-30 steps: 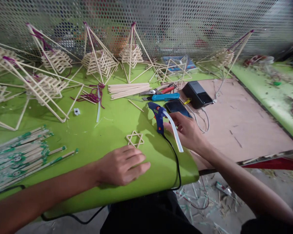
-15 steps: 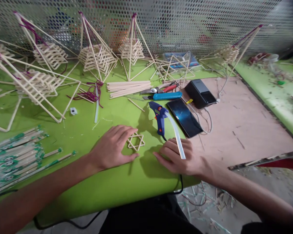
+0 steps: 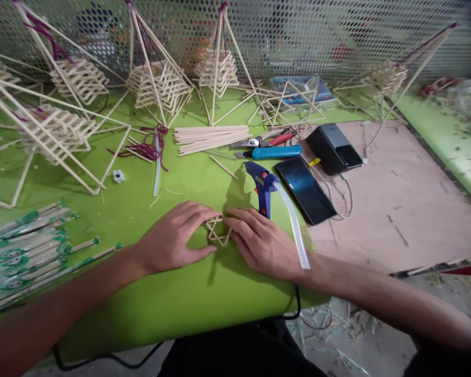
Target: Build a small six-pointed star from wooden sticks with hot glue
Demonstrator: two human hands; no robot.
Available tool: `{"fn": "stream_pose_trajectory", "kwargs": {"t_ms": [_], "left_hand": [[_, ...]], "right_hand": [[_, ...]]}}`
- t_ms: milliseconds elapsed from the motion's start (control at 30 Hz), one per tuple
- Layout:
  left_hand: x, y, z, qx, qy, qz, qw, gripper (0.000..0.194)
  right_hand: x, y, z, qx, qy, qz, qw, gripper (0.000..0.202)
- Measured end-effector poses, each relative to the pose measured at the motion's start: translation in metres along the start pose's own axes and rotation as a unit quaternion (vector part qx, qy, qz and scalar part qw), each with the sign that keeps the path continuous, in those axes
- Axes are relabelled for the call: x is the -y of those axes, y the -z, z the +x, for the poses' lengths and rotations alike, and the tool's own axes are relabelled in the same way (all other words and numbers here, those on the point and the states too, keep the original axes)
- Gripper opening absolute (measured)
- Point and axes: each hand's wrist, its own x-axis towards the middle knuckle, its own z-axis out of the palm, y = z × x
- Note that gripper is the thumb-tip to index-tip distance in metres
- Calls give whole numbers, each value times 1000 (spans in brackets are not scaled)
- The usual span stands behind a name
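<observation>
The right hand point(image 3: 262, 243) has come across from beside the blue glue gun point(image 3: 264, 188) and now meets the right side of a small wooden star point(image 3: 216, 238), while the left hand point(image 3: 182, 233) stays at its left. Both hands are thus at the same piece, and the gun rests unheld. The star lies on the green worktop point(image 3: 172, 303), between the two hands and partly covered by the right fingers. The left hand is wide, thumb and fingers parted around the star's left side, the far fingertips at its far point. The right hand's fingers are bent and close together; its thumb is hidden, so whether it pinches the star I cannot tell.

Room is tightest on the far right: the gun's handle is just beyond the right knuckles, and the clear glue stick point(image 3: 294, 225) hangs across the right wrist in this view; contact there is uncertain. The phone point(image 3: 306, 189) lies right of the gun, with the blue cutter point(image 3: 277, 152) farther back. To the left, a strip of green separates the left hand from the wrapped sticks point(image 3: 31, 256). On the near side, the surface runs to its edge above the person's lap, where a black cable point(image 3: 298, 303) drops over at the right.
</observation>
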Motion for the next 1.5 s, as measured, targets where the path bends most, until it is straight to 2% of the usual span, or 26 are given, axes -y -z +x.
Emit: {"fn": "stream_pose_trajectory", "kwargs": {"t_ms": [200, 367, 500, 700, 833, 967, 1233, 1500], "left_hand": [[2, 2, 0, -20, -32, 2, 999, 43], [0, 3, 1, -62, -110, 74, 989, 22], [-2, 2, 0, -80, -143, 113, 980, 16], [0, -1, -1, -84, -139, 108, 981, 18], [0, -1, -2, -90, -132, 91, 983, 17], [4, 1, -7, -71, -135, 81, 985, 18], [10, 11, -14, -49, -124, 52, 990, 19], [0, 5, -17, -66, -78, 46, 994, 20]], "right_hand": [[-6, 1, 0, -13, 6, 35, 999, 27], [-12, 6, -2, -19, 36, 38, 998, 26], [-15, 8, -4, -13, 57, 36, 998, 25], [-16, 11, -8, -9, 52, 32, 998, 25], [-15, 12, -8, 20, 61, 37, 997, 25], [-14, 14, -7, 30, 75, 52, 995, 27], [-15, 9, -7, 18, 79, 110, 991, 26], [-12, 7, -4, -16, 38, 83, 996, 21]]}}
